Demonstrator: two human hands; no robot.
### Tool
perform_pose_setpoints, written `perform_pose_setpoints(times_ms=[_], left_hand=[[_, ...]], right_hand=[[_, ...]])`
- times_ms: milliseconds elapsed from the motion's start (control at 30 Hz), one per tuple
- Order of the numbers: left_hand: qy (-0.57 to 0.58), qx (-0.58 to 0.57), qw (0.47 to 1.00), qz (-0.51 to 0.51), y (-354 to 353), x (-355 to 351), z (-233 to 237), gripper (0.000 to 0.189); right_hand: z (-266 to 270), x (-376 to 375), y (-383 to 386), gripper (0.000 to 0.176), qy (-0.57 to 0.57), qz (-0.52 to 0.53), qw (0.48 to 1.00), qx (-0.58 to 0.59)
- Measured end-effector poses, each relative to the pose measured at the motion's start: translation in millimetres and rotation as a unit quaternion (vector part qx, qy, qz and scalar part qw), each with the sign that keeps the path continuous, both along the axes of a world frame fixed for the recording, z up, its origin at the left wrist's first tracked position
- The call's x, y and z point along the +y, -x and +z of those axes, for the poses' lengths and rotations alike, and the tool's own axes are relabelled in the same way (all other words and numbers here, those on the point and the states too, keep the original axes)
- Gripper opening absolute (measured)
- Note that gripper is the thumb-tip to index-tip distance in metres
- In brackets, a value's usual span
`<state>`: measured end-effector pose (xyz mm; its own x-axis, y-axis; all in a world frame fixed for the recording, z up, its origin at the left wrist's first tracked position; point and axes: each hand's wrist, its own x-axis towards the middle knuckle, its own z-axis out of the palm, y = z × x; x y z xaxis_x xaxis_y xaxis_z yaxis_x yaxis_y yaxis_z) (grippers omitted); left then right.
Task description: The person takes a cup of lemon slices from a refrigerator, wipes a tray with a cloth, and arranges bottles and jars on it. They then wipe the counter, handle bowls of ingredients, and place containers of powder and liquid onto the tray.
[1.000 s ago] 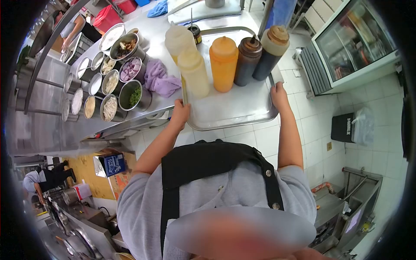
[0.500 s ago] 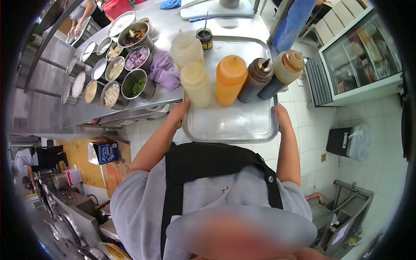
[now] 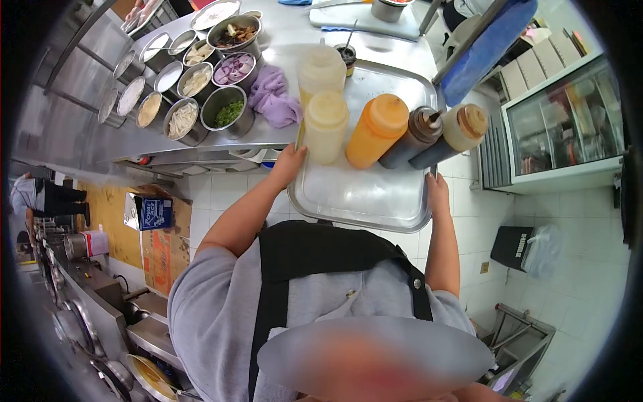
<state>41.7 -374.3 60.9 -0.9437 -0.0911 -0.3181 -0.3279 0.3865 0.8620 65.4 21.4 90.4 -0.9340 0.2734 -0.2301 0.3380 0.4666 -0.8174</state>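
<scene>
A metal tray (image 3: 362, 201) extends in front of my apron, its far part over the counter and its near part past the counter's edge. My left hand (image 3: 290, 164) grips its left rim, and my right hand (image 3: 438, 193) grips the right one. On the tray stand a pale squeeze bottle (image 3: 326, 130), an orange squeeze bottle (image 3: 377, 134) and two bottles of dark sauce, one brown-capped (image 3: 412, 139), one pale-topped (image 3: 457, 134). Behind the pale bottle is a larger clear bottle (image 3: 320, 72) of yellowish liquid. A small dark jar (image 3: 347, 59) with a utensil sits by the tray's far left corner.
Left on the counter (image 3: 278, 137) are several metal containers of ingredients, including chopped greens (image 3: 229, 115) and sliced onion (image 3: 234, 70). A purple cloth (image 3: 274, 97) lies beside them. A white cutting board (image 3: 368, 21) is farther back. A glass-door fridge (image 3: 562, 117) stands right; another person (image 3: 50, 194) is far left.
The tray has turned slightly clockwise in view, its right side coming nearer me, with both hands still on it. The bottles appear tilted with it. The counter and containers have shifted right and up in view.
</scene>
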Motion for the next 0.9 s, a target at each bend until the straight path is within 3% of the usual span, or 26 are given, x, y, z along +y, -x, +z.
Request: perform_pose_setpoints(times_ms=[100, 167, 300, 367, 767, 900], left_hand=[[0.011, 0.01, 1.0, -0.007, 0.6, -3.7, -0.5, 0.041], [0.051, 0.001, 0.999, -0.013, -8.3, 0.8, 33.5, 0.039], [-0.013, 0.017, 0.999, -0.035, -9.5, -9.5, 6.5, 0.039], [-0.004, 0.009, 0.998, -0.069, -10.7, -14.4, 19.4, 0.04], [-0.096, 0.052, 0.99, -0.09, -26.9, -62.8, 113.8, 0.036], [-0.028, 0.111, 0.99, -0.078, -45.4, -103.2, 135.7, 0.034]], right_hand=[[1.2, -4.9, -13.0, 0.035, 0.015, -0.006, 1.0, 0.007], [-0.6, -6.7, -22.7, 0.033, 0.034, -0.013, 0.999, 0.005], [-2.5, -7.0, -38.8, 0.028, 0.04, -0.028, 0.999, 0.024], [1.0, -8.8, -48.0, 0.026, 0.075, -0.044, 0.996, 0.026], [82.6, -40.0, -75.0, 0.025, 0.08, -0.034, 0.992, 0.09], [112.5, -79.4, -85.1, 0.025, 0.075, 0.001, 0.99, 0.116]])
